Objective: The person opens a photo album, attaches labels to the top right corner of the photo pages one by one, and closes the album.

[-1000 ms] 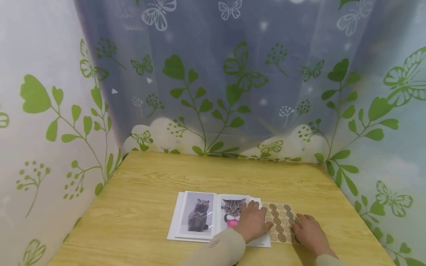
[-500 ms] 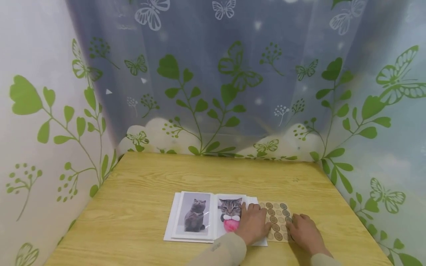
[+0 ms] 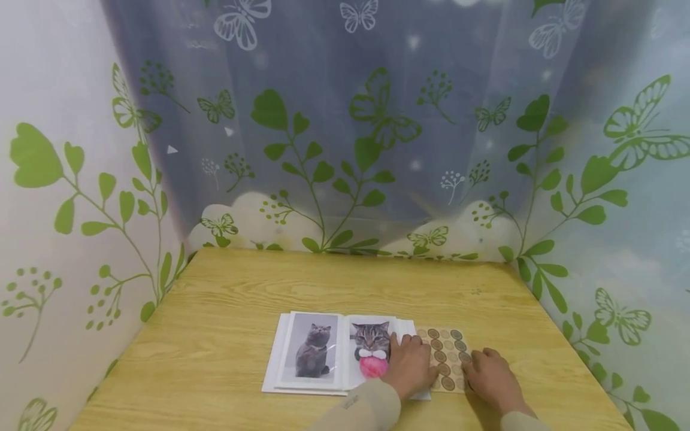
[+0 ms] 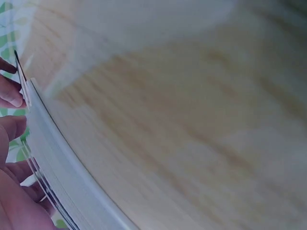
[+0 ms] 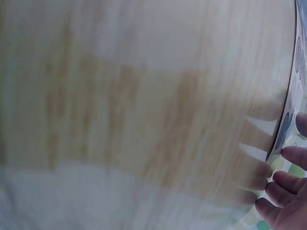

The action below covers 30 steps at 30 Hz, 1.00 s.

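A photo album (image 3: 275, 353) lies spread on the table, with a grey cat photo (image 3: 312, 350) on its left page and a tabby cat photo (image 3: 372, 341) on its right. My left hand (image 3: 411, 366) rests on the right page, its thumb reaching over the sticker sheet (image 3: 444, 359). Light and dark round stickers cover that sheet, which lies against the album's right side. At the sheet's right edge, the fingers of my right hand (image 3: 493, 380) touch it. The right wrist view shows this hand's fingers (image 5: 288, 184) loosely bent beside the sheet.
The wooden table (image 3: 215, 287) extends behind and to both sides of the album. A patterned curtain (image 3: 323, 149) with leaves and butterflies hangs along the back, with similar cloth at the sides.
The head view has turned slightly right, so the whole scene sits further left. Slightly more of the tabby photo shows beside my left hand; both hands keep nearly the same pose.
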Available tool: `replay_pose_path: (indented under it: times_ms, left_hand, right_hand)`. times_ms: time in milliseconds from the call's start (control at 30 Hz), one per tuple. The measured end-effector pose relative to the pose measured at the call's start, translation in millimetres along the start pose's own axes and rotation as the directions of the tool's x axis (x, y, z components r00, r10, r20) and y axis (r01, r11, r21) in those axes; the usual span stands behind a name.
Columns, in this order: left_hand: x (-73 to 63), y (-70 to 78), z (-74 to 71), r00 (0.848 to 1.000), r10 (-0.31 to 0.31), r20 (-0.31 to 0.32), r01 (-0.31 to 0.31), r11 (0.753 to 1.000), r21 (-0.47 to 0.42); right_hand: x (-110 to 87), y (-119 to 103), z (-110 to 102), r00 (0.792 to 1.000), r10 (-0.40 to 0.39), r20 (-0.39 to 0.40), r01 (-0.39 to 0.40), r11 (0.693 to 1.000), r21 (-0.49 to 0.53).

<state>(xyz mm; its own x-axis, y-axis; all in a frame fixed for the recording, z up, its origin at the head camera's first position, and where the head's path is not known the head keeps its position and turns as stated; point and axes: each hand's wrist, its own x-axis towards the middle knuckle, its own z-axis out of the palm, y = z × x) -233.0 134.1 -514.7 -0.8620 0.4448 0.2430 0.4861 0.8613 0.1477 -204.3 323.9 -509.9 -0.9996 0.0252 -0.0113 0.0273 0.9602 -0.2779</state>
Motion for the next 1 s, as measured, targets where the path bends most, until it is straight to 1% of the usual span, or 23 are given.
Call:
replay_pose_path:
  times_ms: [100, 233, 400, 467, 567, 633, 700, 833, 933, 1000]
  left_hand:
    - [0.6, -0.4, 1.3, 1.0, -0.001, 0.0, 0.001, 0.999, 0.032]
    - [0.2, -1.2, 0.0, 1.0, -0.01, 0.019, 0.009, 0.998, 0.067]
    - [1.8, 2.0, 0.1, 0.995, -0.029, 0.1, 0.021, 0.997, 0.077]
    - [2.5, 4.6, 0.4, 0.988, -0.039, 0.15, 0.028, 0.997, 0.076]
    - [1.4, 8.0, 0.2, 0.979, -0.036, 0.201, 0.022, 0.997, 0.069]
    - [0.1, 9.7, -0.6, 0.976, -0.025, 0.218, 0.012, 0.998, 0.057]
    - [-1.4, 10.7, -2.0, 0.975, -0.008, 0.221, -0.001, 0.999, 0.043]
    - [-3.4, 10.4, -5.5, 0.978, 0.011, 0.206, -0.012, 1.0, 0.004]
    - [-2.9, 8.5, -7.8, 0.981, 0.018, 0.193, -0.008, 0.999, -0.051]
    - [-1.8, 6.8, -9.1, 0.982, 0.022, 0.186, -0.003, 0.994, -0.105]
  right_hand:
    - [-0.5, -1, 0, 1.0, 0.002, 0.002, -0.002, 1.0, -0.007]
    - [-0.1, -3, -1, 1.0, 0.003, -0.005, -0.003, 1.0, -0.003]
    - [1.1, -4, 0, 1.0, 0.014, -0.015, -0.014, 1.0, 0.022]
    - [1.2, -3, 1, 1.0, 0.016, -0.023, -0.015, 0.999, 0.035]
    - [0.9, -4, 1, 0.999, 0.02, -0.035, -0.018, 0.998, 0.057]
    - [0.5, -5, -1, 0.999, 0.024, -0.037, -0.021, 0.997, 0.074]
    - [0.2, -7, -3, 0.999, 0.036, -0.04, -0.031, 0.993, 0.114]
    - [1.1, -12, -6, 0.996, 0.073, -0.041, -0.061, 0.967, 0.246]
    - [2.6, -16, -8, 0.993, 0.108, -0.04, -0.087, 0.935, 0.343]
    - [3.1, -19, -10, 0.99, 0.135, -0.048, -0.106, 0.912, 0.396]
